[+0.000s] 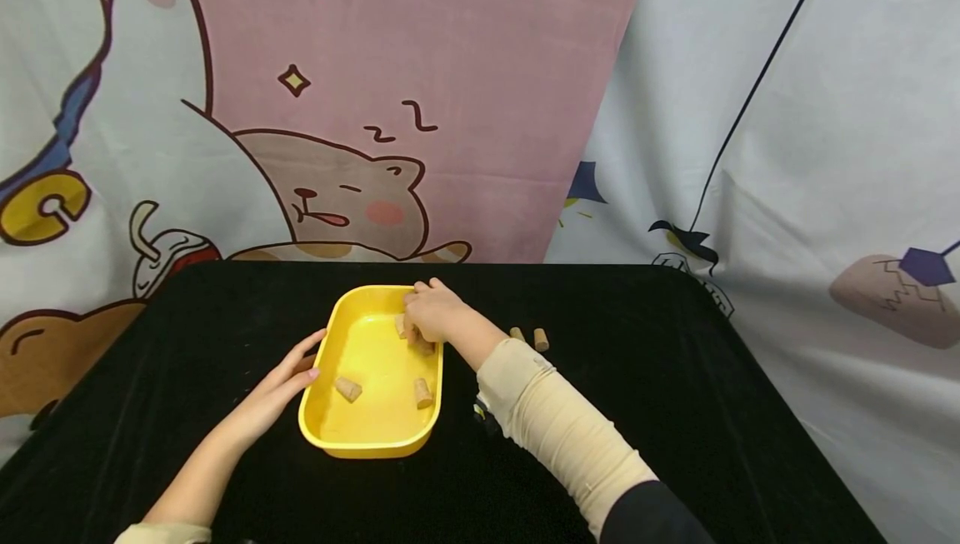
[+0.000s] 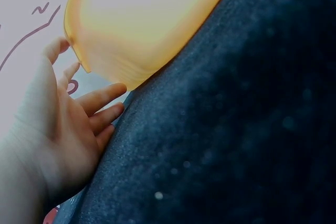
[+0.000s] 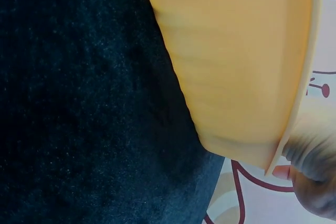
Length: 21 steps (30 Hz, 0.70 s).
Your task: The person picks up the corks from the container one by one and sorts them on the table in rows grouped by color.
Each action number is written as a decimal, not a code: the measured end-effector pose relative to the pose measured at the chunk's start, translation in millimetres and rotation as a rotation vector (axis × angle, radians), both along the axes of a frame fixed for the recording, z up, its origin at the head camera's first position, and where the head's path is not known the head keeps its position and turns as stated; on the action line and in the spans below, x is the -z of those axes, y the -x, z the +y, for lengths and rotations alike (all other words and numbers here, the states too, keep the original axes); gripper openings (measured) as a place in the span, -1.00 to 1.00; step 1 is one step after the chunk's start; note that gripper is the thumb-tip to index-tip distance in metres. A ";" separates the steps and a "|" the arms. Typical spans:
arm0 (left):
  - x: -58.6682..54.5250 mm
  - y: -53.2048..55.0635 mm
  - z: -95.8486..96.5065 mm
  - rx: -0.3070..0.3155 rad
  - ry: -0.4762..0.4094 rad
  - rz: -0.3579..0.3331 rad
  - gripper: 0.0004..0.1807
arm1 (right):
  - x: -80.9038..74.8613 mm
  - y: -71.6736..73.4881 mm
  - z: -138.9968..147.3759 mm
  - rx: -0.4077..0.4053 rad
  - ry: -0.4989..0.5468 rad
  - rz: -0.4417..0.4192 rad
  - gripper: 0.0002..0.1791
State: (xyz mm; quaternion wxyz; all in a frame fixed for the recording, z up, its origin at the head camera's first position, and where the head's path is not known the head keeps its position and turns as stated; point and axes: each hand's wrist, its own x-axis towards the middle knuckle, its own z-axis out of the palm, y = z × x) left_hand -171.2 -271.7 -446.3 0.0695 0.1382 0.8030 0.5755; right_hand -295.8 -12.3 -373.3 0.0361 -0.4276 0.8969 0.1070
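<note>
A yellow plastic tray (image 1: 382,444) stands on the black-covered table, with tapered corks lying inside it. One cork (image 1: 348,389) lies at its left and another cork (image 1: 423,394) at its right. My left hand (image 1: 281,381) touches the left rim with spread, mostly straight fingers; the left wrist view shows the fingertips by the tray's wall (image 2: 121,51). Over the far right corner, my right hand (image 1: 431,315) reaches in with curled fingers, right beside a third cork (image 1: 401,326). Its fingertips are mostly hidden, and I cannot tell whether they pinch a cork.
On the table to the right of the tray lie two more corks, one cork (image 1: 541,340) in plain view and one cork (image 1: 517,333) partly behind the right forearm. A small dark object (image 1: 486,416) shows under that sleeve. Behind the table hangs a cartoon-printed cloth (image 1: 450,44).
</note>
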 end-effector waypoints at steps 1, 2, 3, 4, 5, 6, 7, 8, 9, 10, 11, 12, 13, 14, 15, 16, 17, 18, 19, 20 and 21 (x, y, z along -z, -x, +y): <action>-0.1 0.0 0.1 -0.002 0.002 -0.004 -0.38 | -0.1 -0.4 -0.4 0.001 -0.007 0.002 -0.85; 0.0 0.0 0.2 -0.003 0.003 -0.006 -0.38 | -0.3 -0.8 -0.7 0.003 -0.013 0.004 -0.86; 0.1 0.0 0.2 -0.004 0.003 -0.008 -0.38 | -0.5 -1.2 -1.0 0.005 -0.020 0.006 -0.87; 0.2 0.2 0.2 -0.004 0.003 -0.010 -0.38 | -0.9 -1.8 -1.3 0.007 -0.026 0.008 -0.87; 0.5 0.3 0.0 -0.003 0.001 -0.011 -0.38 | -1.0 -2.2 -1.7 0.008 -0.033 0.010 -0.88; 0.8 0.4 -0.2 -0.002 0.001 -0.012 -0.38 | -1.1 -2.5 -2.1 0.007 -0.038 0.012 -0.87; 1.1 0.7 -0.3 0.001 -0.001 -0.012 -0.38 | -1.4 -2.9 -2.1 0.008 -0.043 0.014 -0.87; 1.3 1.0 -0.5 0.003 -0.004 -0.012 -0.38 | -1.5 -3.2 -2.3 0.008 -0.046 0.016 -0.87; 1.5 1.2 -0.7 0.004 -0.003 -0.010 -0.38 | -1.7 -3.6 -2.5 0.008 -0.046 0.016 -0.87; 1.7 1.2 -0.9 0.004 -0.003 -0.009 -0.38 | -1.7 -3.8 -2.8 0.007 -0.050 0.019 -0.86; 1.7 1.2 -1.0 0.005 -0.003 -0.007 -0.38 | -1.5 -3.9 -3.1 0.007 -0.050 0.020 -0.86; 1.7 1.2 -1.1 0.005 -0.002 -0.005 -0.38 | -1.5 -4.0 -3.4 0.004 -0.053 0.024 -0.87; 1.7 1.1 -1.2 0.005 -0.001 -0.005 -0.38 | -1.2 -4.0 -3.7 0.002 -0.058 0.031 -0.87; 1.6 1.0 -1.1 0.005 0.001 -0.004 -0.38 | -0.9 -3.9 -4.0 0.003 -0.058 0.032 -0.86; 1.5 0.9 -1.0 0.005 0.004 -0.003 -0.38 | -0.3 -3.6 -4.3 0.003 -0.060 0.033 -0.86; 1.4 0.7 -0.9 0.005 0.005 -0.004 -0.38 | 0.1 -3.5 -4.6 0.004 -0.062 0.034 -0.86; 1.3 0.6 -0.7 0.005 0.008 -0.005 -0.38 | 0.5 -3.4 -4.8 0.005 -0.064 0.033 -0.86; 1.2 0.6 -0.4 0.005 0.011 -0.006 -0.38 | 0.6 -3.4 -5.1 0.005 -0.070 0.034 -0.85; 1.1 0.4 -0.2 0.004 0.012 -0.007 -0.38 | 0.5 -3.5 -5.5 0.006 -0.075 0.035 -0.84; 0.9 0.3 0.0 0.003 0.013 -0.008 -0.38 | 0.3 -3.6 -5.8 0.004 -0.083 0.038 -0.83; 0.7 0.3 0.4 0.002 0.015 -0.009 -0.38 | 0.1 -3.8 -6.0 0.001 -0.092 0.044 -0.83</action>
